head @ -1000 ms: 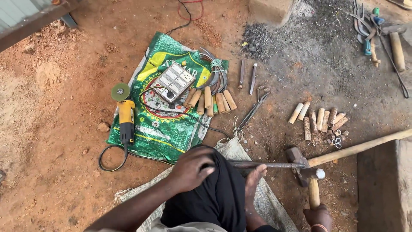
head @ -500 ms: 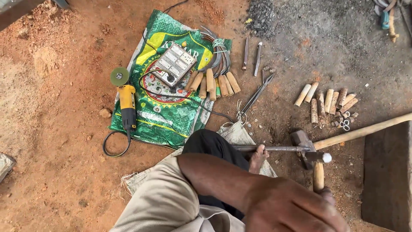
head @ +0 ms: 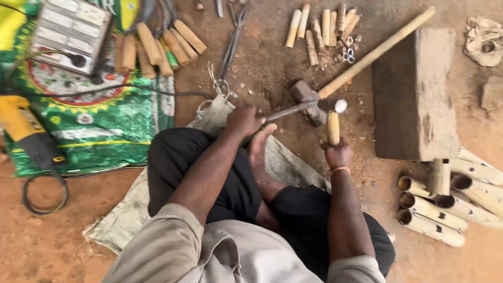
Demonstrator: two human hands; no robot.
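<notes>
I sit on the ground with a bare foot [head: 260, 141] stretched forward. My left hand [head: 243, 121] is closed around the near end of a thin metal rod [head: 285, 111]. The rod reaches to a heavy hammer head [head: 306, 94] lying on the dirt. My right hand [head: 338, 154] grips a short wooden handle [head: 333, 128] held upright, its shiny metal tip [head: 340, 106] against the hammer head. A long wooden shaft [head: 377, 50] runs from the head to the upper right.
A thick wooden block [head: 414, 94] lies right of the hammer, with bamboo tubes [head: 432, 209] below it. Short wooden handles [head: 322, 26] and small rings lie beyond. On the left, a green printed sack [head: 105, 131] carries a yellow angle grinder [head: 23, 128], a socket board [head: 70, 31] and more handles [head: 157, 44].
The view has dropped closer and shifted right. An arm that was raised near the camera half a second ago is down, and both hands now hold their tools at the hammer head.
</notes>
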